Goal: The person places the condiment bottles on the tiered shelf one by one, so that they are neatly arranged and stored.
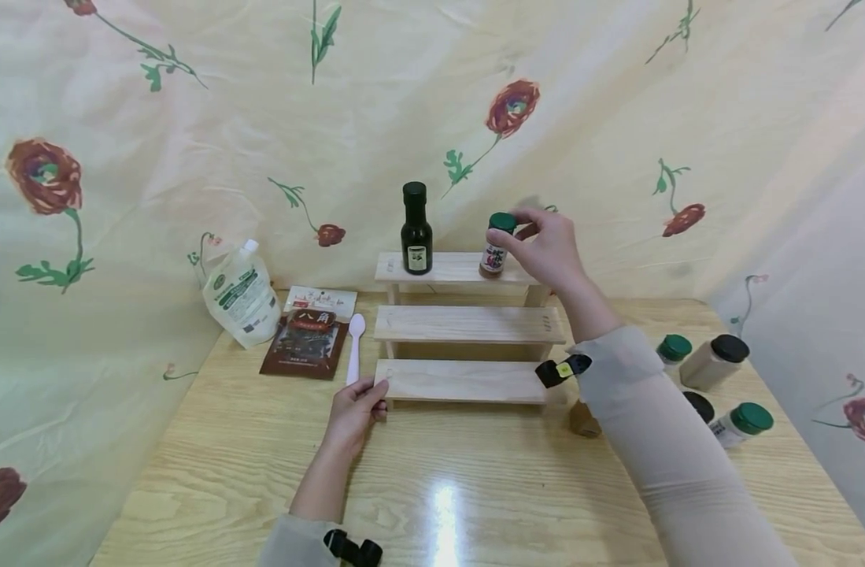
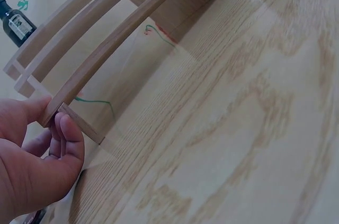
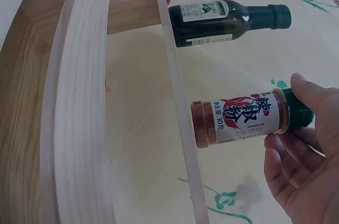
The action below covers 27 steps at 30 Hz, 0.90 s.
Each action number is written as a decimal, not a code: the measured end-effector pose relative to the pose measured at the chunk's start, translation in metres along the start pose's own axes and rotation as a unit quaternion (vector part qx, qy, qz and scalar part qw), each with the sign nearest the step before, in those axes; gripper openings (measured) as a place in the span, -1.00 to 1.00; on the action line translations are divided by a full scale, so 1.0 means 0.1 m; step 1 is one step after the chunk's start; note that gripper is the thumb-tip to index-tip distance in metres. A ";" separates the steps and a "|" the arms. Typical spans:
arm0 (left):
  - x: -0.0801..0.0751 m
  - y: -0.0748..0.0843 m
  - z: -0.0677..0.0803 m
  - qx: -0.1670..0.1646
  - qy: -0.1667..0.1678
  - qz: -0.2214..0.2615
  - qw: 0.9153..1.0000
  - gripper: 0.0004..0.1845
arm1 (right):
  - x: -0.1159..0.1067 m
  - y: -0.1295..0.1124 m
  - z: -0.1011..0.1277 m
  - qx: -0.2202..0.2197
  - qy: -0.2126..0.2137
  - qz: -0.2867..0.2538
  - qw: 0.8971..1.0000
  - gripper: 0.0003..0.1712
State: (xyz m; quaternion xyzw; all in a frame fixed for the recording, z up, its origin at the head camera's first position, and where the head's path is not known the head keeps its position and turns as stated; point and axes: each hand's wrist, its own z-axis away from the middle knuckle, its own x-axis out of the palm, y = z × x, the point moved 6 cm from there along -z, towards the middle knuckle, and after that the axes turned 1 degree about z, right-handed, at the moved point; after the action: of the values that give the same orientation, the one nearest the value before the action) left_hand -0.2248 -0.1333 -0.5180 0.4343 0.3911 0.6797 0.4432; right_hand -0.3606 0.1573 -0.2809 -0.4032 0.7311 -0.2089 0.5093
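Observation:
A three-step wooden rack [image 1: 467,324] stands on the table. My right hand [image 1: 551,245] pinches the green cap of a spice jar [image 1: 493,257] with reddish powder, upright at the right part of the top step. In the right wrist view the jar [image 3: 241,118] has its base at the top board, with my right hand [image 3: 312,150] round its cap. To its left on that step stands a dark green bottle [image 1: 417,236]. My left hand [image 1: 354,415] grips the left end of the lowest step, thumb on top; the left wrist view shows fingers [image 2: 69,134] curled under the board.
Left of the rack lie a white spoon [image 1: 356,339] and a brown spice packet [image 1: 308,339], beside a white spouted pouch [image 1: 242,298]. At the right stand several jars, among them a black-capped one [image 1: 711,364] and a green-capped one [image 1: 742,425], partly behind my right sleeve.

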 end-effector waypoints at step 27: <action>0.00 0.00 -0.01 0.000 -0.003 -0.011 1.000 -0.62 | 0.26 0.11 -0.14 0.030 -0.072 0.004 0.997 -0.38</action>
State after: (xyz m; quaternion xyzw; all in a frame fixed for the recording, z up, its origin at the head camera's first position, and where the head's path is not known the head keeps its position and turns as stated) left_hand -0.2255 -0.1330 -0.5182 0.4319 0.3946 0.6735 0.4519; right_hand -0.3813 0.1413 -0.2979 -0.3989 0.6874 -0.1989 0.5734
